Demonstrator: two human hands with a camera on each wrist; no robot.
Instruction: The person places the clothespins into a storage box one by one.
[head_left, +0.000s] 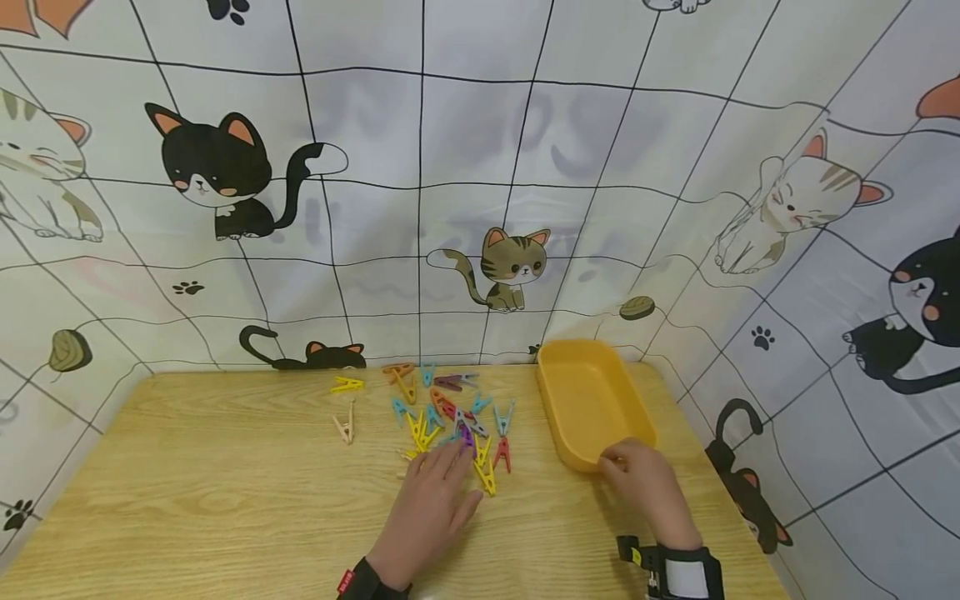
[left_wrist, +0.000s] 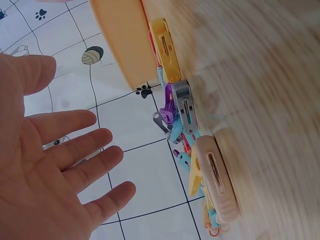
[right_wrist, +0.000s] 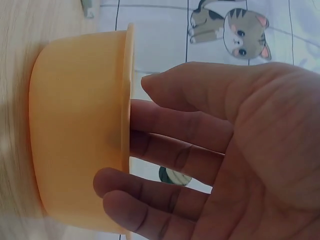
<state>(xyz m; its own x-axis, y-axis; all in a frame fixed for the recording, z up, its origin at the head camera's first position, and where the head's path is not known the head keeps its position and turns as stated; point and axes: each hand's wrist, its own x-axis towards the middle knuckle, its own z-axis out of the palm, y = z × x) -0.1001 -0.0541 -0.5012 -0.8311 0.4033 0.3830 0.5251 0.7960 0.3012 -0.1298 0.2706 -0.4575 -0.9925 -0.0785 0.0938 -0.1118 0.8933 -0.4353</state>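
Note:
My left hand is over the near side of a loose pile of plastic clothespins, fingers spread and nothing held. In the left wrist view its palm shows bare, beside a beige clothespin, a grey clothespin and a yellow clothespin. My right hand is at the near rim of a yellow plastic basin. In the right wrist view, two fingers reach past the rim and their tips are hidden; the other two lie outside the wall. The thumb stands apart from the rim.
A pale wooden table carries everything. Left of the pile lie a separate yellow clothespin and a beige clothespin. A cat-patterned sheet hangs along the table's back and right sides.

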